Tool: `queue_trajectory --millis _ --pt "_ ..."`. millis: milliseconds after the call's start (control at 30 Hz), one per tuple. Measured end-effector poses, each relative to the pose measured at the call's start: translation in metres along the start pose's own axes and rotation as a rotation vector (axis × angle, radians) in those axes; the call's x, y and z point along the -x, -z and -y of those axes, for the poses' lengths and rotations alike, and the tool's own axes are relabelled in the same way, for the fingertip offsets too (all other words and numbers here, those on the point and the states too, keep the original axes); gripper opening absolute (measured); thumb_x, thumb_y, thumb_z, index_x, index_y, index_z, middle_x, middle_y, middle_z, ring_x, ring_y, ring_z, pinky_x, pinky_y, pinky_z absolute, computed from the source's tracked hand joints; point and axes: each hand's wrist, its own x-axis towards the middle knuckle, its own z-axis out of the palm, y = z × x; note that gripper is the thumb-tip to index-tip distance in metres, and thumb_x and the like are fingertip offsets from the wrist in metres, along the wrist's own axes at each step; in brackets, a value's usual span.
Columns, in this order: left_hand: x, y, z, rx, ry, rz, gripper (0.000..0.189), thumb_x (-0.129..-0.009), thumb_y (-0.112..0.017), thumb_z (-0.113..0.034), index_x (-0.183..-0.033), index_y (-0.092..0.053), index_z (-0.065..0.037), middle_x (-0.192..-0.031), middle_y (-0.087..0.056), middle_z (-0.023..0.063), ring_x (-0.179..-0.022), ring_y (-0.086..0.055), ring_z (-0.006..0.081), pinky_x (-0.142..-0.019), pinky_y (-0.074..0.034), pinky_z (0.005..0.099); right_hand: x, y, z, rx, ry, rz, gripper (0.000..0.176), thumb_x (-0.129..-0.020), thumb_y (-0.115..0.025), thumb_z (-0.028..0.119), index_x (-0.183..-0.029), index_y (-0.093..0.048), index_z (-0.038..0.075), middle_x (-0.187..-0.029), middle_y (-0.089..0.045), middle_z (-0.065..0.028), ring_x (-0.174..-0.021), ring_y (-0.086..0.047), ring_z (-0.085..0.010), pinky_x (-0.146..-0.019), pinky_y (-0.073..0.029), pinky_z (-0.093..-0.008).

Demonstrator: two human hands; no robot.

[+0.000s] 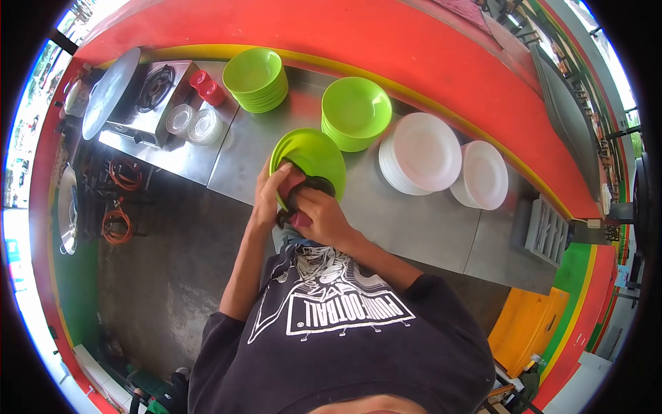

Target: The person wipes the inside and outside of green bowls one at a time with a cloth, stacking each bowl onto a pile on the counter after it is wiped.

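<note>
A lime-green bowl is tilted in front of my body, close to the counter's front edge. My left hand is closed on its left rim, with the thumb over the inside and part of a cloth. Bunched in my right hand is the dark and maroon cloth, pressed against the bowl's near side. Some of my right fingers are hidden in its folds. Just beyond stand two stacks of green bowls, the left stack and the nearer right stack.
White plates and more white dishes are stacked on the steel counter. At the left are a gas stove, red cups and clear plastic containers. A red ledge runs behind; a grey slotted rack stands right.
</note>
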Motion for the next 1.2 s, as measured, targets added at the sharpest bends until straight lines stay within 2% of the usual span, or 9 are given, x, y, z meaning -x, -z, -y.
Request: queue_trajectory --millis 133,333,533,633,733,833,867,1067,1200 --pt "0.007 0.002 -0.029 0.02 0.092 0.05 0.048 -0.096 -0.055 -0.023 -0.137 -0.05 0.002 -0.122 -0.064 0.0136 -0.104 -0.065 0.0203 -0.093 -0.05 0.032 0.012 0.014 -0.019 0.127 0.196 0.106 0.035 -0.065 -0.077 0.013 -0.097 -0.063 0.004 -0.102 -0.065 -0.01 -0.098 -0.063 -0.0313 -0.081 -0.051 -0.0462" --pt "0.011 -0.01 0.018 -0.147 -0.074 -0.045 0.048 -0.095 -0.056 -0.021 -0.136 -0.05 0.003 -0.123 -0.063 0.0131 -0.11 -0.062 0.0209 -0.097 -0.048 0.0326 0.009 -0.001 -0.002 -0.11 -0.188 0.027 0.035 -0.066 -0.076 0.014 -0.096 -0.063 0.003 -0.102 -0.065 -0.0101 -0.099 -0.063 -0.0311 -0.082 -0.05 -0.0439" --pt "0.011 0.018 -0.011 0.052 0.129 0.05 0.044 -0.095 -0.051 -0.02 -0.133 -0.054 0.004 -0.12 -0.065 0.0155 -0.11 -0.064 0.0242 -0.097 -0.049 0.0342 0.02 0.007 -0.016 0.066 0.199 0.122 0.033 -0.067 -0.075 0.014 -0.096 -0.062 0.004 -0.099 -0.064 -0.0112 -0.096 -0.063 -0.0337 -0.081 -0.05 -0.0443" --pt "0.014 0.017 -0.012 0.07 0.094 0.054 0.043 -0.095 -0.051 -0.02 -0.132 -0.054 0.004 -0.117 -0.065 0.0157 -0.109 -0.065 0.024 -0.097 -0.049 0.0336 0.02 0.009 -0.017 0.124 0.194 0.103 0.034 -0.067 -0.076 0.015 -0.096 -0.062 0.004 -0.098 -0.063 -0.011 -0.095 -0.062 -0.0343 -0.082 -0.049 -0.044" --pt "0.016 0.015 0.013 0.066 0.055 -0.02 0.042 -0.096 -0.052 -0.021 -0.13 -0.055 0.003 -0.115 -0.066 0.0142 -0.106 -0.065 0.0217 -0.096 -0.049 0.0331 0.017 -0.009 -0.006 0.011 0.019 0.004 0.033 -0.072 -0.076 0.02 -0.098 -0.062 0.004 -0.099 -0.063 -0.0124 -0.096 -0.06 -0.0344 -0.084 -0.049 -0.0437" --pt "0.017 0.023 0.026 -0.051 0.025 -0.063 0.041 -0.097 -0.052 -0.024 -0.128 -0.056 0.003 -0.115 -0.066 0.0132 -0.105 -0.064 0.0199 -0.095 -0.05 0.0328 0.007 -0.011 0.011 -0.156 0.049 0.162 0.038 -0.081 -0.077 0.027 -0.106 -0.061 0.003 -0.107 -0.061 -0.0165 -0.094 -0.059 -0.0354 -0.082 -0.048 -0.0429" --pt "0.017 0.036 0.025 -0.063 0.031 -0.028 0.042 -0.099 -0.05 -0.025 -0.128 -0.057 0.004 -0.117 -0.066 0.0131 -0.107 -0.064 0.0194 -0.096 -0.05 0.0328 0.008 -0.011 0.006 -0.209 -0.008 0.311 0.038 -0.092 -0.068 0.033 -0.114 -0.059 0.003 -0.108 -0.061 -0.0178 -0.095 -0.057 -0.0357 -0.084 -0.046 -0.0439" --pt "0.038 0.027 0.004 -0.015 0.063 -0.16 0.046 -0.099 -0.049 -0.024 -0.134 -0.055 0.005 -0.117 -0.067 0.0146 -0.108 -0.063 0.0216 -0.098 -0.046 0.0342 -0.004 -0.013 -0.028 0.293 0.082 0.158 0.038 -0.094 -0.058 0.036 -0.111 -0.061 0.002 -0.111 -0.062 -0.0185 -0.108 -0.056 -0.0366 -0.098 -0.042 -0.0456" --pt "0.041 0.036 -0.006 0.008 -0.008 -0.09 0.046 -0.098 -0.05 -0.023 -0.134 -0.054 0.006 -0.116 -0.067 0.0153 -0.106 -0.064 0.0227 -0.098 -0.047 0.0339 0.012 -0.007 -0.017 0.161 0.097 0.253 0.038 -0.091 -0.06 0.035 -0.11 -0.06 0.002 -0.111 -0.062 -0.0196 -0.109 -0.057 -0.0379 -0.098 -0.043 -0.0472"
